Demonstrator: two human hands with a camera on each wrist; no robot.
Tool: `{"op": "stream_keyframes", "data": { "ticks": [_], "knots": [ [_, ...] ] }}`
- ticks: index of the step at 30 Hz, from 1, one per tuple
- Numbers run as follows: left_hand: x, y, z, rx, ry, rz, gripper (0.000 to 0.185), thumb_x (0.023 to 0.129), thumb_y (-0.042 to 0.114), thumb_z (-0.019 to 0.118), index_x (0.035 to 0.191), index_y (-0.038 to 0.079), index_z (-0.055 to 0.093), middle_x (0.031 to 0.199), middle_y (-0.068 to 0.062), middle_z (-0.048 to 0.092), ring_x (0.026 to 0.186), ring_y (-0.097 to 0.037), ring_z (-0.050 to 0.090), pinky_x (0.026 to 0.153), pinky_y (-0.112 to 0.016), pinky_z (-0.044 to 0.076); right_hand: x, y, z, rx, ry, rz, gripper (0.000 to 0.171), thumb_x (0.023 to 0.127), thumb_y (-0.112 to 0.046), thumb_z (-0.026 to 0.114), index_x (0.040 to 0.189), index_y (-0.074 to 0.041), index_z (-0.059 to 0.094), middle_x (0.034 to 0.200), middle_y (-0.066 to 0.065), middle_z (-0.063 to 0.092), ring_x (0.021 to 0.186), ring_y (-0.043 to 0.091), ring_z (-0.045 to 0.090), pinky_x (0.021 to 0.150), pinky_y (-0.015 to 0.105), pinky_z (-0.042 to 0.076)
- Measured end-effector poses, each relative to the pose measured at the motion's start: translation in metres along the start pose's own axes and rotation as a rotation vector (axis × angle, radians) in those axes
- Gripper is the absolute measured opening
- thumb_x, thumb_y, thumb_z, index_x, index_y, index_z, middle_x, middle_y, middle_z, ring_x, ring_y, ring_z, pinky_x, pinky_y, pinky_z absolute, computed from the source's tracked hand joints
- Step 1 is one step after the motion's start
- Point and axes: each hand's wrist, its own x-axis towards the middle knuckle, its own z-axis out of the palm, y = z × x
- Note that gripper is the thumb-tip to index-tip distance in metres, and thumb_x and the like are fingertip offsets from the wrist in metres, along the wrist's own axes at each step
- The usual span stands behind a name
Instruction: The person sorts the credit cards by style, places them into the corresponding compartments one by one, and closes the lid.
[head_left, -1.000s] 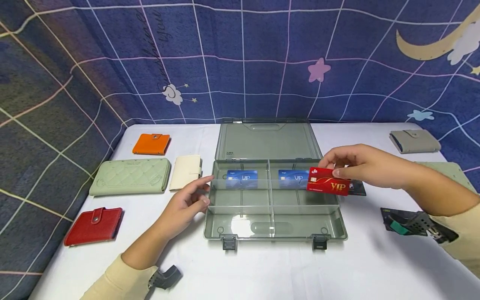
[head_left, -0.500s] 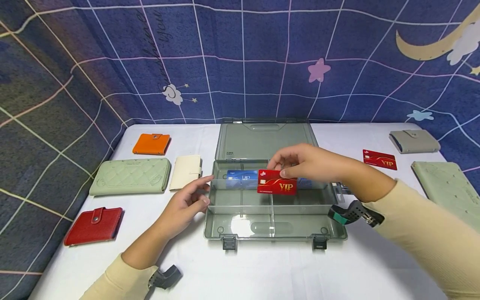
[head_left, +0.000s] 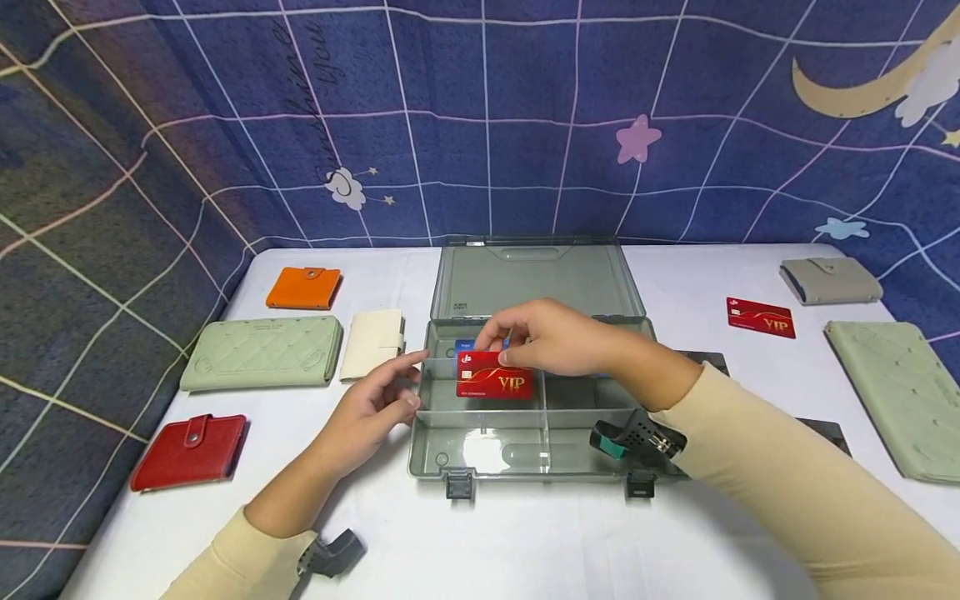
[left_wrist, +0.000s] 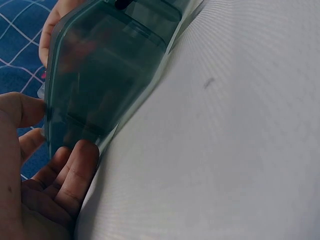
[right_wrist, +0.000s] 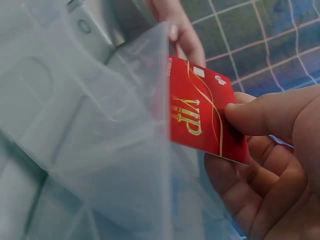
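Observation:
My right hand pinches a red VIP card between thumb and fingers, above the middle left compartment of a grey see-through divided box. Behind that card a blue card in the back left compartment is mostly covered. In the right wrist view the red card is tilted beside a clear divider. My left hand touches the box's left wall, its fingers loosely bent. The left wrist view has these fingers against the box's outer side.
Orange, green, cream and red wallets lie left of the box. At right are a second red card, a grey wallet, a green wallet and dark cards, partly hidden by my sleeve.
My right hand has carried the red card leftward, from the box's right edge to its left half. The second red card at right has come into view. My left hand has stayed put.

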Motion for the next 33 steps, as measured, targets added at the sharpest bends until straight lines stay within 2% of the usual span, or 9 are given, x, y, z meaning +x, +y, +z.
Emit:
{"op": "stream_keyframes", "data": {
  "ticks": [5,9,16,23,29,33],
  "knots": [
    [0.001,0.0,0.0,0.004,-0.001,-0.001,0.056,0.102,-0.001,0.064,0.156,0.003,0.05,0.126,-0.022,0.057,0.088,-0.019,0.064,0.075,-0.029,0.062,0.006,-0.002,0.013,-0.072,-0.006,-0.025,0.027,0.097,0.003,0.072,0.116,-0.014,0.079,0.103,-0.002,0.071,0.083,0.014,0.068,0.074,0.031,0.058],
    [0.001,0.001,-0.001,0.007,0.001,-0.001,0.056,0.103,0.0,0.064,0.157,0.004,0.05,0.126,-0.022,0.057,0.089,-0.019,0.064,0.075,-0.029,0.062,0.005,-0.004,0.02,-0.153,-0.03,-0.079,0.027,0.095,0.003,0.074,0.115,-0.014,0.079,0.105,-0.004,0.072,0.084,0.01,0.069,0.077,0.028,0.06],
    [0.0,0.001,0.0,0.006,0.0,0.0,0.056,0.103,-0.001,0.064,0.157,0.004,0.05,0.126,-0.023,0.057,0.087,-0.017,0.064,0.075,-0.029,0.062,0.006,0.0,0.033,-0.244,-0.052,-0.124,0.027,0.093,0.0,0.078,0.116,-0.013,0.081,0.098,-0.006,0.073,0.078,0.003,0.066,0.076,0.024,0.057],
    [0.0,0.0,0.001,0.001,0.006,0.002,0.056,0.102,-0.002,0.064,0.156,0.004,0.051,0.125,-0.023,0.057,0.086,-0.018,0.063,0.074,-0.029,0.062,0.006,0.005,0.033,-0.185,-0.084,-0.147,0.03,0.091,0.0,0.081,0.119,-0.01,0.08,0.102,-0.002,0.075,0.081,0.002,0.07,0.077,0.022,0.059],
    [0.0,-0.001,0.001,-0.004,0.002,0.0,0.056,0.102,-0.002,0.063,0.156,0.004,0.051,0.125,-0.023,0.056,0.087,-0.018,0.063,0.075,-0.03,0.062,0.0,0.005,0.027,-0.112,-0.094,-0.124,0.037,0.091,-0.003,0.083,0.127,-0.006,0.077,0.121,0.003,0.077,0.098,0.009,0.076,0.085,0.023,0.061],
    [0.0,-0.001,0.001,-0.002,0.003,0.005,0.056,0.102,-0.002,0.063,0.156,0.005,0.051,0.125,-0.023,0.057,0.087,-0.018,0.063,0.074,-0.029,0.061,-0.008,0.005,0.018,-0.045,-0.08,-0.118,0.041,0.091,-0.005,0.084,0.131,-0.002,0.074,0.128,0.008,0.075,0.11,0.018,0.075,0.093,0.029,0.061]
  ]
}}
